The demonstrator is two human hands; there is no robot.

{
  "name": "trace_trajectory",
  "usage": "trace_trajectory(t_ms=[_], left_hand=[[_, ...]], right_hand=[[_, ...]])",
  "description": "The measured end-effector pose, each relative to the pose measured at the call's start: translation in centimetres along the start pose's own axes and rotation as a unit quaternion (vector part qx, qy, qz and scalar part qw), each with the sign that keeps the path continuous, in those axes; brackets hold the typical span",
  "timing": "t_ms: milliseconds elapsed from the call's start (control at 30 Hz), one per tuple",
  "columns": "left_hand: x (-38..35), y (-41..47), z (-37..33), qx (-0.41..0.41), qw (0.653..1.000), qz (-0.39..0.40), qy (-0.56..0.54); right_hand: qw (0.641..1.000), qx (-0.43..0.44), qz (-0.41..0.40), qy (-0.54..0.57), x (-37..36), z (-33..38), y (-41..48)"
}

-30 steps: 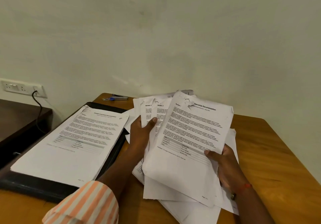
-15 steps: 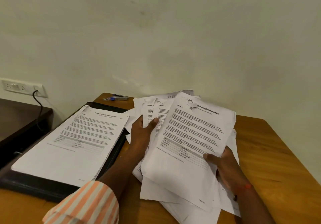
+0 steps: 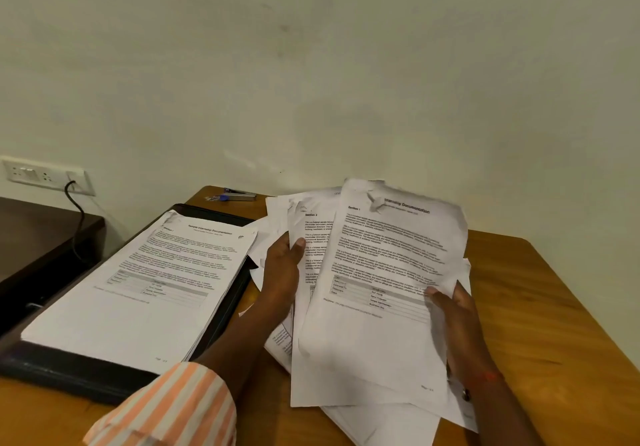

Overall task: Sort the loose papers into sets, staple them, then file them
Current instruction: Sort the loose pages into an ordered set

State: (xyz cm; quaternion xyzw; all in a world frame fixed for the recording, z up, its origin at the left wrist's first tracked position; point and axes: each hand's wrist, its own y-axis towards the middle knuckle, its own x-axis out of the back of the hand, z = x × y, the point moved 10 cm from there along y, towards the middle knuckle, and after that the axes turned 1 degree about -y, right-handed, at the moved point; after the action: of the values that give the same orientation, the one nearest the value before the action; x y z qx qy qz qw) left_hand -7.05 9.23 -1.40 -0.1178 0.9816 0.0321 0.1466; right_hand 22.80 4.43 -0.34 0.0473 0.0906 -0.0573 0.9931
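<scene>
A fan of loose printed papers (image 3: 377,324) is raised over the wooden table. My left hand (image 3: 280,272) grips the left sheets, thumb on a page headed "Section 2" (image 3: 313,234). My right hand (image 3: 453,317) grips the front page, headed "Section 1", at its right edge, thumb on top. More loose sheets (image 3: 381,425) lie beneath on the table. At the left an open black file folder (image 3: 69,373) holds a thick stack of printed pages (image 3: 138,289). A small stapler (image 3: 239,196) lies at the table's far edge.
The wooden table (image 3: 540,324) shows bare wood at the right and ends against a pale wall. A dark side table (image 3: 38,231) stands at the left, below a wall socket (image 3: 41,175) with a black cable plugged in.
The front page has shifted a little to the right and now covers more of the sheets in my left hand. Both hands keep their hold.
</scene>
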Motion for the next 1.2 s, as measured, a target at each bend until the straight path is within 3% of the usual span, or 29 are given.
trace_trajectory(t_ms=[300, 633, 800, 900, 967, 1067, 1200], left_hand=[[0.1, -0.6, -0.5, -0.013, 1.000, -0.021, -0.008], [-0.7, -1.1, -0.7, 0.003, 1.000, 0.001, -0.006], [0.0, -0.6, -0.8, -0.025, 0.999, -0.014, 0.028], [0.3, -0.4, -0.7, -0.013, 1.000, -0.017, -0.001], [0.2, -0.3, -1.1, -0.017, 1.000, -0.012, -0.007], [1.4, -0.1, -1.4, -0.008, 0.998, -0.061, -0.007], [4.5, -0.1, -1.4, -0.041, 0.970, -0.164, 0.172]], right_hand=[[0.984, 0.031, 0.021, -0.173, -0.6, -0.9, 0.8], [0.982, 0.042, -0.019, -0.184, -0.5, -0.3, 0.3], [0.988, -0.002, 0.075, -0.137, -1.8, -1.2, 0.2], [0.971, 0.012, 0.114, -0.207, -2.2, -1.7, 0.1], [0.975, 0.043, 0.042, -0.213, -0.8, -0.7, 0.5], [0.981, 0.069, -0.141, -0.113, 3.7, 1.3, 0.4], [0.962, 0.071, -0.245, -0.093, 7.5, 1.4, 0.3]])
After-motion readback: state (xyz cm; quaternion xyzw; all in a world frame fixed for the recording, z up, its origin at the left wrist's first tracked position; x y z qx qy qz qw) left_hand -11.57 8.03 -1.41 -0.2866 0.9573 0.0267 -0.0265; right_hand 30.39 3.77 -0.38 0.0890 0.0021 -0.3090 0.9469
